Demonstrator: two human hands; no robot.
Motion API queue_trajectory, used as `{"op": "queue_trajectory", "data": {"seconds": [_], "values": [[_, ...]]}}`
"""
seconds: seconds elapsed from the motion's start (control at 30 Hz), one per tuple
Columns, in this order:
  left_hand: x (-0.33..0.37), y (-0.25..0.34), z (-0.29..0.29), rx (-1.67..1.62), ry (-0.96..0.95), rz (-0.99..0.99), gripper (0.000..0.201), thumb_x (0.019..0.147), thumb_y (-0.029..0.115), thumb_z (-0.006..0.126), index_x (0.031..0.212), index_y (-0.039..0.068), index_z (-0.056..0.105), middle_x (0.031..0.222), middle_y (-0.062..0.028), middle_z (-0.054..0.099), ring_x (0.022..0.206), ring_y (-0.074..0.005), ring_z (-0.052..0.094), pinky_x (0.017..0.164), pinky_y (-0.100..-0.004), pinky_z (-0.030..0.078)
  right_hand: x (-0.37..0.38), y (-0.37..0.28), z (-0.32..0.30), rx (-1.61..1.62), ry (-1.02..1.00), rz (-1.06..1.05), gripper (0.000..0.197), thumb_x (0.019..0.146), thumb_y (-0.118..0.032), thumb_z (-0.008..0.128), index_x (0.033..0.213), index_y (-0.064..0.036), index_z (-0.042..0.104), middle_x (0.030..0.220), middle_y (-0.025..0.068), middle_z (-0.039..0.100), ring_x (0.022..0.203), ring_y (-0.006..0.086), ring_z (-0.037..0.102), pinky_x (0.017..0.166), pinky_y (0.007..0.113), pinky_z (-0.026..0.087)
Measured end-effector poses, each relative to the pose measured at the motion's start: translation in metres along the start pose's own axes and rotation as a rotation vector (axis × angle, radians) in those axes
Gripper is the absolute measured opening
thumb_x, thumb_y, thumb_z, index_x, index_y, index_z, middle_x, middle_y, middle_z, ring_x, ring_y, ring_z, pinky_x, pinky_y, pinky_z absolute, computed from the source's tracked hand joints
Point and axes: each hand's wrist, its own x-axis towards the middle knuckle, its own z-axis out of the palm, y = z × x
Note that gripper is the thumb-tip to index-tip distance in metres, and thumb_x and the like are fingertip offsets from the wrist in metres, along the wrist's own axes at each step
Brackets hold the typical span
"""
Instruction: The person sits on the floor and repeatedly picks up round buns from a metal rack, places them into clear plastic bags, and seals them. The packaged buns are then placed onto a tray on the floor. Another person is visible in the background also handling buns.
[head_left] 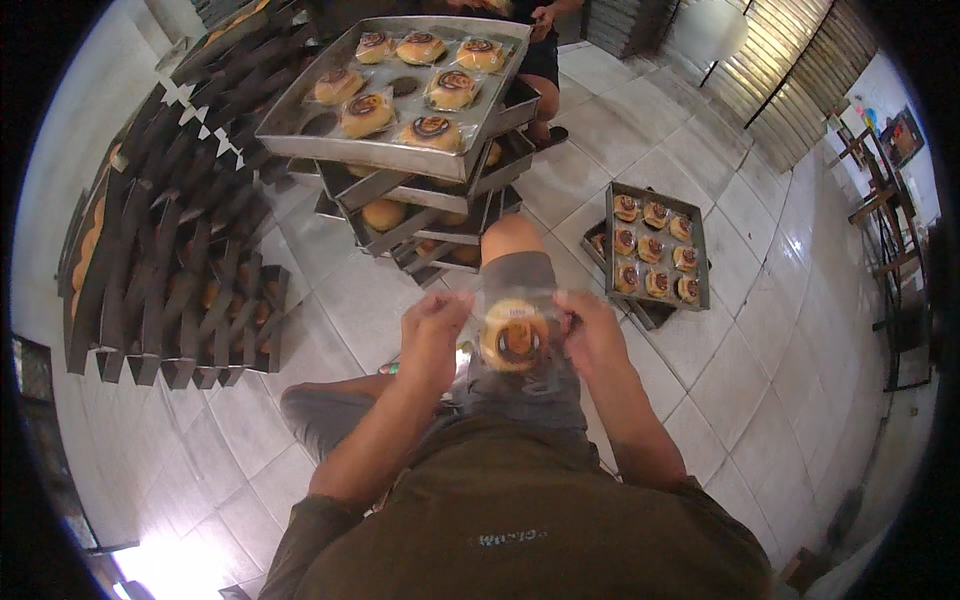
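Note:
Between my hands, over my lap, hangs a round golden bun (516, 336) in a clear plastic bag with dark print on it. My left hand (436, 325) pinches the bag's upper left side, its fingers closed. On the other side my right hand (590, 325) grips the bag's upper right edge. Ahead of me, a large metal tray (420, 155) tops a crooked stack and carries several bagged buns (452, 90). To the right, a smaller dark tray (706, 250) on the floor holds rows of bagged buns (651, 248).
At the left stand tall stacks of dark trays (170, 330), with buns showing in some. Another person (545, 60) is beyond the tray stack. Corrugated metal sheets (790, 70) line the back right, and wooden furniture (885, 215) stands along the right wall. Pale tiles (740, 350) cover the floor.

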Motion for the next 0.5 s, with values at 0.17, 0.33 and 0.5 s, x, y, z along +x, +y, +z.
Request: {"op": "queue_trajectory", "data": {"seconds": [0.17,0.33,0.5], "values": [[-0.015,0.044,0.007,0.252,-0.081,0.276,0.007,0.088,0.008,0.073,0.09,0.001,0.07,0.096,-0.0022,0.067,0.091,-0.0111,0.057,0.086,-0.0279,0.044,-0.027,-0.034,0.02,-0.232,-0.086,-0.135,0.01,0.082,-0.007,0.077,0.08,-0.0033,0.067,0.073,0.0027,0.061,0.064,0.0109,0.054,0.063,0.025,0.041],[-0.027,0.036,0.007,0.453,-0.124,0.164,0.009,0.087,0.009,0.075,0.091,0.002,0.07,0.093,-0.0006,0.065,0.09,-0.0092,0.056,0.083,-0.0274,0.044,-0.026,-0.038,0.025,-0.196,-0.07,0.007,0.012,0.081,-0.005,0.077,0.076,-0.004,0.067,0.069,0.0022,0.06,0.063,0.01,0.053,0.061,0.025,0.04],[-0.003,0.045,0.017,0.226,-0.089,0.36,0.014,0.089,0.013,0.076,0.091,0.001,0.07,0.09,-0.0018,0.065,0.087,-0.0113,0.057,0.083,-0.0264,0.044,-0.011,-0.029,0.016,-0.2,-0.116,-0.205,0.014,0.081,-0.005,0.077,0.072,-0.0045,0.066,0.07,0.0012,0.061,0.061,0.0088,0.05,0.06,0.024,0.037]]}}
